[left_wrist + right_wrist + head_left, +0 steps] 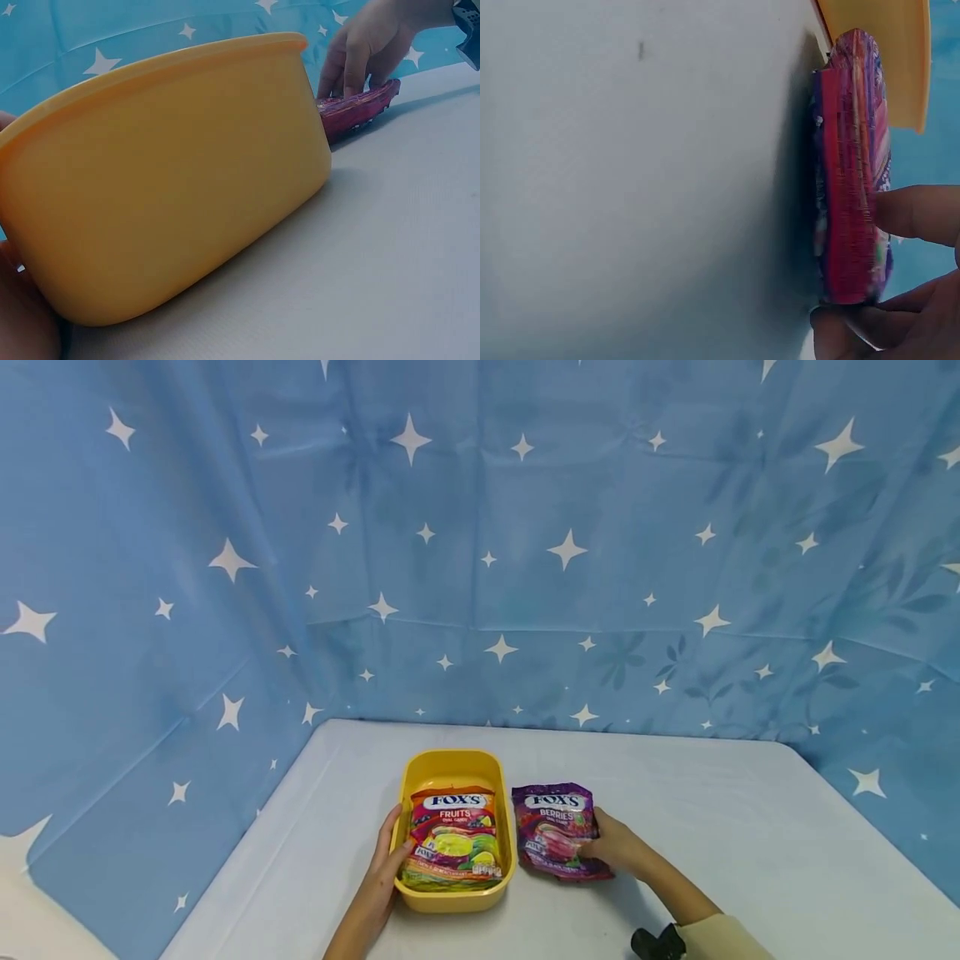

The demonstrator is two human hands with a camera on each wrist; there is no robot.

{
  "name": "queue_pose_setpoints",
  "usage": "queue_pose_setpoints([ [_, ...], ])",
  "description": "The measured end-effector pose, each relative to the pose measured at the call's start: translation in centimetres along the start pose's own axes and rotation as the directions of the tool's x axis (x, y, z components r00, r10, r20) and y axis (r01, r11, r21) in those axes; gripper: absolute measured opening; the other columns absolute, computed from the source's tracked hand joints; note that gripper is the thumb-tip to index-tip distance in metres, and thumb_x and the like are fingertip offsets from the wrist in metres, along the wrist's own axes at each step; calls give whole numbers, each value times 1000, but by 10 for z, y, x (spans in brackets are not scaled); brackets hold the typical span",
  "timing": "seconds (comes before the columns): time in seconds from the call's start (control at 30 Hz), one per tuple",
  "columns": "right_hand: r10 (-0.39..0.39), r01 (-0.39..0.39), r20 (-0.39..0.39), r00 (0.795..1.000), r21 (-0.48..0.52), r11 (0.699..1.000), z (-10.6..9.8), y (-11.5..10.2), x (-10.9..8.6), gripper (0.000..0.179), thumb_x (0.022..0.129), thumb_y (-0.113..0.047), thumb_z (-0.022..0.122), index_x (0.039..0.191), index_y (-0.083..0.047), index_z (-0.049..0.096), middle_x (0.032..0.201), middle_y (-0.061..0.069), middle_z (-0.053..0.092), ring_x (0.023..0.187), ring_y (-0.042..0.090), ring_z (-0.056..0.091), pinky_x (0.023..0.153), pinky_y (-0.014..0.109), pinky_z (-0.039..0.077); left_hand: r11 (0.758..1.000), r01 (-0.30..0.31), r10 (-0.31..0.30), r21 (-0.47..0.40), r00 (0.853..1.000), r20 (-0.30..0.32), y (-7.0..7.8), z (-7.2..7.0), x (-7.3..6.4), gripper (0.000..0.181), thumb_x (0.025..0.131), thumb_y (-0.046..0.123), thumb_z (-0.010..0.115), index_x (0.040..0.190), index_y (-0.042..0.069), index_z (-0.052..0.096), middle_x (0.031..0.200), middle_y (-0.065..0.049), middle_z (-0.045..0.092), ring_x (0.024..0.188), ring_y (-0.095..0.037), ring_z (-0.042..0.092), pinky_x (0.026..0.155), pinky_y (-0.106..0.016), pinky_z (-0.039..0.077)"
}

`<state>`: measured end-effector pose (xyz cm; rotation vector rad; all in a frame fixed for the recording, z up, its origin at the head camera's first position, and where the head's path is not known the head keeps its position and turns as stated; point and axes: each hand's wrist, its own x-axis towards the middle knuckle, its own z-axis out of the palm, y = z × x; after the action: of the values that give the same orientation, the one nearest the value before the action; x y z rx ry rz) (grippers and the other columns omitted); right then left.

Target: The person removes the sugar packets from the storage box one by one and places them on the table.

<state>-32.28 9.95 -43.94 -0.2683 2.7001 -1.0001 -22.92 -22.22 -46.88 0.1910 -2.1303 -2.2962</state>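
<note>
A yellow plastic tub [452, 903] stands on the table, with an orange-and-red bag of Fox's Fruits candy [452, 842] lying inside. My left hand [384, 864] grips the tub's left side, thumb over the rim and fingers along the outer wall. Just right of the tub is a purple bag of Fox's Berries candy [553, 823]. My right hand [617, 845] pinches this bag by its right edge, thumb on top and fingers around the side. In the right wrist view, the purple bag [849, 180] shows edge-on, close over the white surface with a shadow beside it.
A white-covered table [712, 835] lies under everything. Behind it and at its sides hangs a blue curtain [480, 568] with white stars. A dark wrist device [658, 943] and a pale sleeve [720, 937] show on the right forearm.
</note>
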Motion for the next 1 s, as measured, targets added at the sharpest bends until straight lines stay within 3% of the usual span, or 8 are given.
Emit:
queue_pose_setpoints([
  [0.07,-31,29,-38,999,-38,999,-2,-3,-1,80,81,-14,62,137,17,15,137,37,30,126,52,28,101,61,28,1000,6,-6,2,1000,1,0,0,-1,66,94,28,43,147,26,5,153,-14,-8,138,-41,-7,105,-65,-2],
  [0.17,-71,70,-90,993,-18,997,-5,-17,-6,75,87,-17,56,139,15,12,140,36,23,129,51,23,103,61,23,1000,5,-5,7,1000,2,0,0,-1,66,93,28,43,147,26,5,153,-14,-8,138,-41,-7,105,-65,-1],
  [0.27,-98,108,-78,992,132,985,-4,-42,-11,76,90,-26,54,143,6,10,145,30,19,132,47,20,103,61,23,1000,-3,3,5,1000,-7,0,-1,-2,65,93,27,43,147,25,5,153,-14,-7,138,-41,-6,105,-64,-1],
  [0.4,-94,94,-15,995,335,937,4,-80,-18,84,86,-37,58,147,-9,8,149,22,20,134,42,22,100,61,28,1000,-12,12,3,1000,-4,-1,-2,-1,66,93,27,44,147,25,5,153,-14,-7,138,-41,-5,105,-65,-1],
  [0.6,-96,48,67,993,519,853,18,-116,-21,86,85,-29,60,148,-18,3,151,19,13,135,42,20,103,60,25,999,-29,29,-19,999,14,-1,0,-1,66,93,27,45,147,26,6,153,-13,-7,138,-40,-8,105,-64,-3],
  [0.83,-119,-5,152,981,636,771,37,-135,-18,84,87,-20,55,147,-13,-3,150,26,11,135,45,17,105,58,21,999,-28,28,-17,1000,9,-2,-2,-1,66,93,29,46,147,26,8,154,-13,-7,138,-40,-9,105,-65,-4],
  [1.0,-72,-70,178,981,678,731,51,-136,-15,85,87,-16,55,147,-12,-5,149,27,7,133,49,14,103,64,17,1000,-18,18,-9,1000,8,-2,0,-2,67,93,30,45,147,26,6,153,-14,-7,138,-42,-6,105,-65,-2],
])
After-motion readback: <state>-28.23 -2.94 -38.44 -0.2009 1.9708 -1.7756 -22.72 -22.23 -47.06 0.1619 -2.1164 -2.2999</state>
